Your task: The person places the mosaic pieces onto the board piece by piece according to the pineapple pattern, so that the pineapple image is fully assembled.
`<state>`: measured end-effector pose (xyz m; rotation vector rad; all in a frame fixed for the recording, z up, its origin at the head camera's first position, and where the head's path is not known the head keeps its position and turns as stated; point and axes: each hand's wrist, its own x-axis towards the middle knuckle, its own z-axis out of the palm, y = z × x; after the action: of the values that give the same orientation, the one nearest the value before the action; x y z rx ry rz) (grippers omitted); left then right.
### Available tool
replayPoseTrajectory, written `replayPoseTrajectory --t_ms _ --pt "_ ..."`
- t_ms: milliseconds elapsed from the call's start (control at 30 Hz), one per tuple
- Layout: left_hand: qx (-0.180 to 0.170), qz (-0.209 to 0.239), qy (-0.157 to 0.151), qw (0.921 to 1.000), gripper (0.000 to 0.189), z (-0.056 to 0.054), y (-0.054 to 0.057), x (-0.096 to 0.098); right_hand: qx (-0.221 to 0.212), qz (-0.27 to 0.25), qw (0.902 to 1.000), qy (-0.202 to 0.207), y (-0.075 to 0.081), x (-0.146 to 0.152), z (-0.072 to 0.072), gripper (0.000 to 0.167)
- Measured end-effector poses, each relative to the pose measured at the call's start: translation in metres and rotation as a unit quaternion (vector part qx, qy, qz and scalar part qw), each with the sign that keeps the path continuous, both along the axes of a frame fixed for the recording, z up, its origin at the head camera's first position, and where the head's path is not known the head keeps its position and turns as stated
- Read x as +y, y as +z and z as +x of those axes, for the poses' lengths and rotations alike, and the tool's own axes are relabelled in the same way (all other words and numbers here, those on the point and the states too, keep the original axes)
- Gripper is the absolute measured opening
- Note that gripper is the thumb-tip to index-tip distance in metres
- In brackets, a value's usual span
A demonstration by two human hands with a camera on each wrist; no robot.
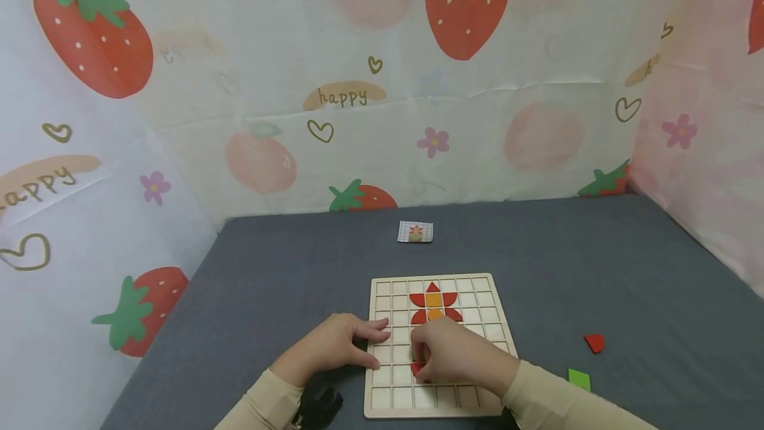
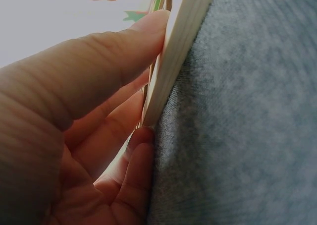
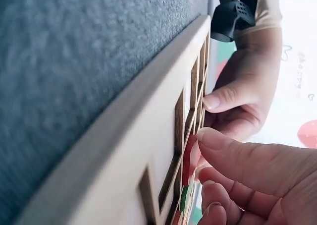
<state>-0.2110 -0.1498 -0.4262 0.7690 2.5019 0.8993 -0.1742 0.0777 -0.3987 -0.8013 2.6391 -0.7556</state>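
A wooden grid board (image 1: 388, 412) lies on the grey cloth. My left hand (image 1: 340, 347) rests at its left edge, fingers spread, with the thumb (image 2: 148, 29) against the rim. Over the lower middle squares, my right hand (image 1: 456, 354) has curled fingers and pinches a red piece (image 3: 188, 158) low in the grid, between thumb and forefinger. Above that hand, a red triangle (image 1: 432, 287), an orange square (image 1: 433, 299), an orange round piece (image 1: 435, 314) and several red curved pieces sit in the squares. A green piece (image 3: 184, 197) shows beside the red one; the hand hides other squares.
A small pattern card (image 1: 415, 231) lies behind the board. To the right are a loose red piece (image 1: 594, 343) and a green piece (image 1: 579, 379). The black wrist camera (image 1: 321, 409) hangs under the left wrist. Fabric walls printed with strawberries stand around the table.
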Motion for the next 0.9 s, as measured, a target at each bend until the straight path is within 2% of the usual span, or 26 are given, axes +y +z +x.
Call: replayPoseTrajectory --t_ms 300,900 --pt "0.006 0.003 -0.001 1.0 0.052 0.0001 -0.0004 -0.0002 0.005 0.009 0.9999 0.014 -0.0002 0.0002 0.0005 0.022" --pt "0.006 -0.001 0.003 1.0 0.051 0.001 0.0019 0.0008 0.005 0.002 0.9999 0.009 -0.0017 0.0015 0.0006 0.023"
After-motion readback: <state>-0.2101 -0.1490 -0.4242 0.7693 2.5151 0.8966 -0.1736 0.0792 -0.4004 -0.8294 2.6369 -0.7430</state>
